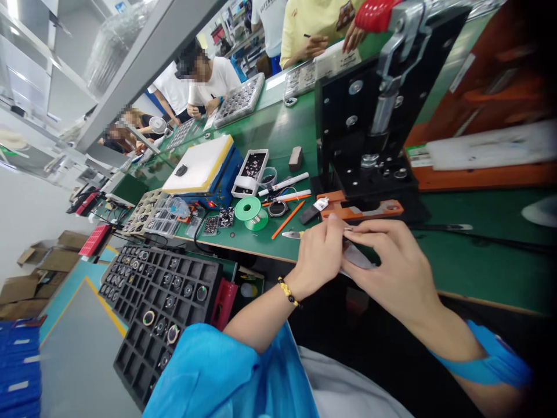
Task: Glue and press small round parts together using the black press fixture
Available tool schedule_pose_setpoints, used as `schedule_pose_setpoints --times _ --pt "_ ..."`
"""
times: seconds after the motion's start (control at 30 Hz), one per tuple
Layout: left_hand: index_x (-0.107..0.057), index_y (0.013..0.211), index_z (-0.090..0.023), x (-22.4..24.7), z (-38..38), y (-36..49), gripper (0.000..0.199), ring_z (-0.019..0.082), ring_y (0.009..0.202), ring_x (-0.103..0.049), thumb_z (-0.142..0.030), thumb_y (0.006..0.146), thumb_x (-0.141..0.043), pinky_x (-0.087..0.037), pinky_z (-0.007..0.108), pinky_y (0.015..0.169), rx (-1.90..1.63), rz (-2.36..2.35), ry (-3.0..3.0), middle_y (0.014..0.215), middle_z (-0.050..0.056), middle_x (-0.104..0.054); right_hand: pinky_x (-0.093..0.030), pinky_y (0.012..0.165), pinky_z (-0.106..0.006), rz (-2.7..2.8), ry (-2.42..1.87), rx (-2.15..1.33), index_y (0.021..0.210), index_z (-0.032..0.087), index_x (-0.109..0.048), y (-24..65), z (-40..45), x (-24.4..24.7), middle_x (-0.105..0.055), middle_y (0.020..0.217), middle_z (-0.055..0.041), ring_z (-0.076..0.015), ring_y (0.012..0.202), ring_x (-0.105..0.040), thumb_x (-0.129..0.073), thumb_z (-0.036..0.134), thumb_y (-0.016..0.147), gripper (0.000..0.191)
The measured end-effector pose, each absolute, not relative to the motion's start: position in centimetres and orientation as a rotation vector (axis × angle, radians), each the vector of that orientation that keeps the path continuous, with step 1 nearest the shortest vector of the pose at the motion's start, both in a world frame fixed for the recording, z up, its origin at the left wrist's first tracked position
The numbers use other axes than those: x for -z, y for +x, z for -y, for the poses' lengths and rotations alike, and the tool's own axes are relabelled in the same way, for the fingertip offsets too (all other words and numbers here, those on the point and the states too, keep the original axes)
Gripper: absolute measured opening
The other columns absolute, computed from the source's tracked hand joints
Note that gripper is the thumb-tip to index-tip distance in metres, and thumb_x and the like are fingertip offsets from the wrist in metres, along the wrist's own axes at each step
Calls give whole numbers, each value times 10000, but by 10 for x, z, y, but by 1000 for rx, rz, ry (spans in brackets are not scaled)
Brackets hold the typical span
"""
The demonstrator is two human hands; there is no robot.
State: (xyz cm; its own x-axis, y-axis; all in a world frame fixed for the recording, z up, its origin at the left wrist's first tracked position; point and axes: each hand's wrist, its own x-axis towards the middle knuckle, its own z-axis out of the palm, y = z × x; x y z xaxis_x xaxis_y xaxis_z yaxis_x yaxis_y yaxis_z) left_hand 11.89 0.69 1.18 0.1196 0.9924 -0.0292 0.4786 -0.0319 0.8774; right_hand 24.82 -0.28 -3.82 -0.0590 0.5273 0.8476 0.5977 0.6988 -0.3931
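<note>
Green bench edge (243, 251) beside left hand (319, 258) and right hand (395, 270), both pinching a tool (290, 234).

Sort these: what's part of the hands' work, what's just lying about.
In use: left hand, right hand, flat grey piece between them, yellow-handled silver-tipped tool.
Lying about: green tape roll, orange pencil, black compartmented tray.

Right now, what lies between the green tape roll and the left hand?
An orange pencil lies on the green bench mat, seen in the head view.
</note>
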Motion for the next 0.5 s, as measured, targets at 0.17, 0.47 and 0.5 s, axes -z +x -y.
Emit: schedule_pose_setpoints --times 0.17,0.47,0.5 --pt "-655 859 -198 -11 -8 119 515 246 937 -681 -421 1082 -247 -506 352 910 -844 -1459 1604 972 80 -749 -619 742 -437 1721 -909 62 1024 147 -646 248 3 37 -655 1016 -146 -301 906 -680 -746 187 894 169" --pt "-679 865 -199 -3 -8 118 537 244 954 -687 -457 1096 -270 -511 350 919 -921 -1434 1582 983 73 -754 -613 759 -431 1719 -897 50 1042 157 -641 248 3 39 -651 1031 -146 -293 921 -671 -746 158 891 184" --pt "-680 864 -196 -2 -9 118 545 243 952 -686 -474 1099 -274 -514 350 921 -920 -1433 1570 980 74 -752 -612 765 -431 1719 -899 41 1049 161 -641 248 3 39 -650 1038 -144 -292 929 -671 -746 164 893 188"
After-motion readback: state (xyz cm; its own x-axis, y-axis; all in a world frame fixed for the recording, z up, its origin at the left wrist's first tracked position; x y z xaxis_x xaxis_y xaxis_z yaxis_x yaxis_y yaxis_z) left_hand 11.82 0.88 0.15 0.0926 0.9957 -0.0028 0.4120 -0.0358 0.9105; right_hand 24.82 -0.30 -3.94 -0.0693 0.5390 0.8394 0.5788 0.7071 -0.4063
